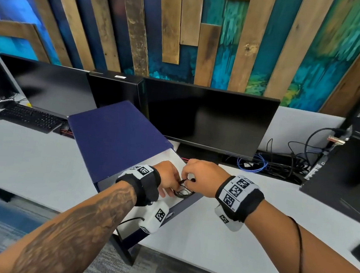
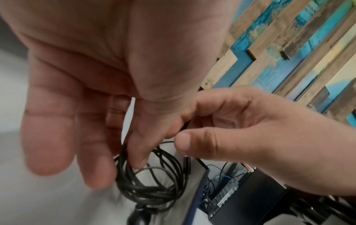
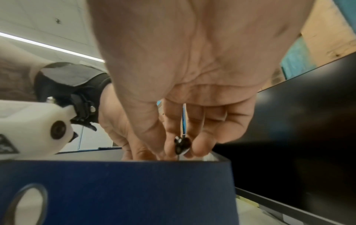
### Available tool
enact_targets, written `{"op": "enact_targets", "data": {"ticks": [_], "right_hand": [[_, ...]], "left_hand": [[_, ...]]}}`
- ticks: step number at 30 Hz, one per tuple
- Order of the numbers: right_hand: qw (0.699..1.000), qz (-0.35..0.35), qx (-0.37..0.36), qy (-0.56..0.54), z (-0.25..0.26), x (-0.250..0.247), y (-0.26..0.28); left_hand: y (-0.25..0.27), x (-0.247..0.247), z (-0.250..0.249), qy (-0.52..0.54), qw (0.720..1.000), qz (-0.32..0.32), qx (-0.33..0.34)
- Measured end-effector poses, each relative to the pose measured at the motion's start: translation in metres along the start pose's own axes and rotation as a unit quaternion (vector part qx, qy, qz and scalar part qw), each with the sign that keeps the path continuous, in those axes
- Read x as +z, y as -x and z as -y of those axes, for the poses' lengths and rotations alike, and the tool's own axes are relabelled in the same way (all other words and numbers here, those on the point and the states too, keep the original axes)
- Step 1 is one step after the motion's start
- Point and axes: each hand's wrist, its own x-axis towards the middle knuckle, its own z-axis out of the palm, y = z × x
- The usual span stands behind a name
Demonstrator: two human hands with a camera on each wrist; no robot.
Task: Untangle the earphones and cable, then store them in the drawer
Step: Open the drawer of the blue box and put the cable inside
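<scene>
From the head view, my left hand (image 1: 167,177) and my right hand (image 1: 201,177) meet over the open navy-blue fabric-covered drawer with a white inside (image 1: 187,204), which is pulled out toward me from its navy box (image 1: 115,139) on the white desk (image 1: 20,159). Between my fingers hangs the tangle of thin black earphone wire and cable (image 1: 183,190), low inside the drawer near its right wall. Behind stands a black flat monitor (image 1: 209,117); a black keyboard (image 1: 28,117) lies far left.

From the left wrist, my left hand (image 2: 100,85) has its thumb and a fingertip down on the coiled black bundle (image 2: 152,182), the other fingers loosely extended. Whether it truly pinches the wire I cannot tell. My right hand (image 2: 250,132) pinches a thin strand between thumb and forefinger just above the coil, which rests on the drawer's white floor.

From the right wrist, my right hand (image 3: 185,76) curls its fingertips round a small black earbud (image 3: 181,143), just above the drawer's navy front wall (image 3: 125,190).
</scene>
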Motion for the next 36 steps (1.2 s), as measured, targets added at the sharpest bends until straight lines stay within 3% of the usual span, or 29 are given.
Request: {"op": "enact_targets", "data": {"ticks": [5,8,11,14,16,19,23,27,30,36], "right_hand": [[0.997,0.043,0.0,0.061,0.005,0.01,0.0],[0.997,0.033,-0.013,0.074,0.004,0.013,0.001],[0.998,-0.018,-0.039,0.043,-0.004,0.008,0.003],[0.996,-0.088,-0.031,-0.001,-0.023,-0.004,0.004],[0.992,-0.121,-0.002,-0.024,-0.038,-0.014,0.005],[0.986,-0.155,0.037,-0.049,-0.063,-0.02,0.01],[0.988,-0.106,0.099,-0.049,-0.094,-0.015,0.018],[0.986,-0.044,0.151,-0.052,-0.13,0.011,0.02],[0.982,-0.003,0.184,-0.042,-0.157,0.037,0.016],[0.98,0.077,0.183,-0.009,-0.189,0.084,-0.002]], "left_hand": [[0.0,0.005,-0.009,-0.04,0.999,0.011,-0.013],[0.003,0.004,-0.013,-0.084,0.996,0.0,-0.014],[0.005,-0.004,-0.017,-0.164,0.985,-0.059,-0.005],[0.01,-0.019,-0.026,-0.204,0.964,-0.166,0.041],[0.016,-0.02,-0.038,-0.141,0.961,-0.22,0.089],[0.023,0.001,-0.065,-0.004,0.95,-0.244,0.192],[0.007,0.062,-0.087,0.075,0.934,-0.226,0.265],[-0.024,0.129,-0.084,0.037,0.958,-0.173,0.228],[-0.058,0.167,-0.071,0.01,0.983,-0.122,0.137],[-0.132,0.192,-0.043,-0.046,0.991,-0.123,0.001]]}}
